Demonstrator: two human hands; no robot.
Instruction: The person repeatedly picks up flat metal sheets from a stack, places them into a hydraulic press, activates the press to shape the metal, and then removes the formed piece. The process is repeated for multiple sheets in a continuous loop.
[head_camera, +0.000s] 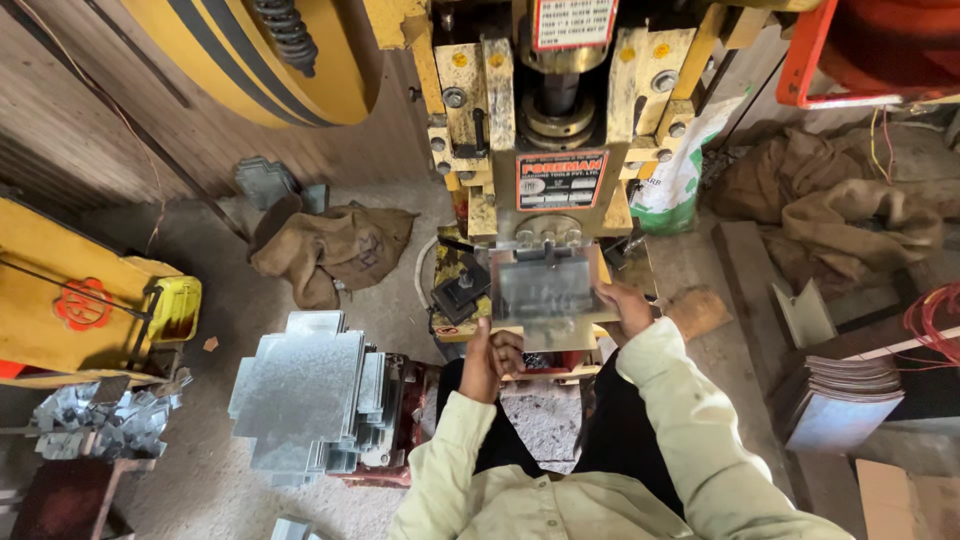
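A yellow power press (545, 120) stands in front of me. A shiny metal sheet blank (545, 290) lies on its die bed. My right hand (625, 308) grips the sheet's right edge. My left hand (490, 358) is curled in a fist just below the sheet's left corner; whether it touches the sheet or holds anything is hidden. Both arms wear pale yellow sleeves.
A stack of cut metal blanks (305, 400) sits at my left. Folded metal pieces (840, 400) pile at the right. Scrap offcuts (100, 420) lie far left. Burlap sacks (330, 245) are on the floor left, and more burlap cloth (840, 205) lies at the right.
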